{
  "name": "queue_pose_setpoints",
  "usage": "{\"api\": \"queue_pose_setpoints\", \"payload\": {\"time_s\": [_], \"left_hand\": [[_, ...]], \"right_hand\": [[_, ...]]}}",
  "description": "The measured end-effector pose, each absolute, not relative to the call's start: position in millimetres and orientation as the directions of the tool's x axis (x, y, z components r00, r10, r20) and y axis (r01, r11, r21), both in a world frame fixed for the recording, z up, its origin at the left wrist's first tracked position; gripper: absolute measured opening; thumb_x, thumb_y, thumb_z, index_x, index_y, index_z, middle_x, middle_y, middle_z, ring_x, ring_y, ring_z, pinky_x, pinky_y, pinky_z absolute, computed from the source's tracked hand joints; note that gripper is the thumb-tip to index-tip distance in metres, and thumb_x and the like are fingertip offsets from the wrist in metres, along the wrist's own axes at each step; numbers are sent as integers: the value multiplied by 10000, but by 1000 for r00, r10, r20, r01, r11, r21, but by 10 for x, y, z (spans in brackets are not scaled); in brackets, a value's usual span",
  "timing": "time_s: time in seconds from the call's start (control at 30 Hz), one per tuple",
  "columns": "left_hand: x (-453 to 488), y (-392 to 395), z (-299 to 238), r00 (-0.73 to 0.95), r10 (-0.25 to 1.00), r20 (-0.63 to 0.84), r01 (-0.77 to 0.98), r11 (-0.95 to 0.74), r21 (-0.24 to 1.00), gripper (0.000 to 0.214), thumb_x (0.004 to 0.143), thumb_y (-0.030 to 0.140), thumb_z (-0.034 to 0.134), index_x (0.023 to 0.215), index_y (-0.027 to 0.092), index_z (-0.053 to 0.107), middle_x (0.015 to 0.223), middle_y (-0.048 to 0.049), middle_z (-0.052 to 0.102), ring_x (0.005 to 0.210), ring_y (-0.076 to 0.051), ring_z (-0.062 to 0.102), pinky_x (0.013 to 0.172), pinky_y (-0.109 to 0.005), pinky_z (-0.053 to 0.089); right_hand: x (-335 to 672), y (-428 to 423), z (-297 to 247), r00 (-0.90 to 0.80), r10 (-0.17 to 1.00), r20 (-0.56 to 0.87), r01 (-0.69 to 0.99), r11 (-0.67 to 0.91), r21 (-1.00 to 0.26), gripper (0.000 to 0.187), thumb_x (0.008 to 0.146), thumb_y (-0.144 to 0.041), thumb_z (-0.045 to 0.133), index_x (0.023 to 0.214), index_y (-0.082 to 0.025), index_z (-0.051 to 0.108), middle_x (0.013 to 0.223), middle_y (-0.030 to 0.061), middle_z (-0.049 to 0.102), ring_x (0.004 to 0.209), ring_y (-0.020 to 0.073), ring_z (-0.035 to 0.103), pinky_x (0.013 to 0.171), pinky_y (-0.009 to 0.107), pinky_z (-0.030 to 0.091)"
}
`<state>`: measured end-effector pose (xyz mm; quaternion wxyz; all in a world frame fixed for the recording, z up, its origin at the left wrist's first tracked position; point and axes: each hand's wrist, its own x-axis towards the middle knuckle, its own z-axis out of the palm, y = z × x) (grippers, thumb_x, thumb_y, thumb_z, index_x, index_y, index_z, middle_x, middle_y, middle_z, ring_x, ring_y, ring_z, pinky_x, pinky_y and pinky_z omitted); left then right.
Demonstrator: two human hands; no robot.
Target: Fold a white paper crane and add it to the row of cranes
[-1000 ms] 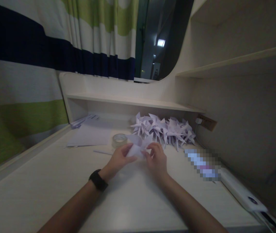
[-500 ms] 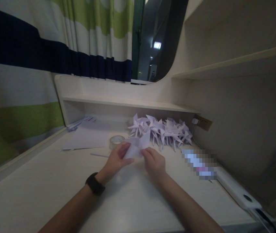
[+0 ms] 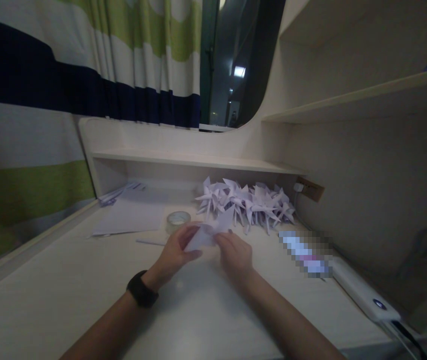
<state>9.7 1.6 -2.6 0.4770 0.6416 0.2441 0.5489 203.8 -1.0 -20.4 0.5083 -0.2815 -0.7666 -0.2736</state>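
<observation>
A white paper pinwheel [image 3: 202, 238], with its blades partly curled, is held between both hands above the desk. My left hand [image 3: 178, 248], with a black watch at the wrist, grips the paper's left side between thumb and fingers. Pinching its right side near the middle is my right hand [image 3: 236, 254]; the fingertips cover part of the folds. Just beyond my left hand stands a roll of clear tape [image 3: 178, 218]. A thin white paper stick [image 3: 149, 242] lies left of that hand, its right end hidden.
Many finished paper pinwheels [image 3: 247, 200] are heaped at the back under the shelf [image 3: 190, 159]. White paper sheets [image 3: 126, 215] lie at the back left. On the right are a blurred-out object [image 3: 305, 254] and a white power strip [image 3: 363, 290] with cables.
The view has shifted slightly, so most things sit a little further left. Both hands keep their hold on the pinwheel, with only small finger movement.
</observation>
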Motion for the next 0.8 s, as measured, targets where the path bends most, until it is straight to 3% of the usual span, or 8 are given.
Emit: {"api": "queue_pose_setpoints", "payload": {"time_s": [0.27, 0.5, 0.8], "left_hand": [[90, -17, 39, 308, 814, 492, -100, -487, 868, 501, 634, 218, 788, 1108, 171, 631, 1237, -117, 608, 1107, -297, 582, 985, -462, 425], [79, -56, 80, 319, 828, 462, -62, -468, 882, 484, 666, 186, 756, 1131, 178, 626, 1215, -105, 625, 1096, -287, 588, 889, -391, 490], [89, -89, 138, 290, 844, 451, -31, -463, 886, 478, 651, 190, 746, 1113, 160, 627, 1170, -121, 644, 1080, -300, 595, 883, -408, 493]], "right_hand": [[2045, -19, -210, -318, 160, 934, 715, 687, 126, 277, 872, -62, 474, 1060, -194, 629, 941, 91, 713, 861, 186, 673, 737, 299, 542], [2038, -28, -193, -332, 151, 931, 736, 659, 155, 279, 869, -56, 463, 1044, -194, 632, 928, 88, 716, 834, 188, 669, 711, 304, 542], [2027, -64, -155, -360, 121, 925, 771, 596, 222, 274, 841, -31, 487, 1038, -168, 620, 927, 97, 716, 830, 201, 668, 689, 304, 528]]}}
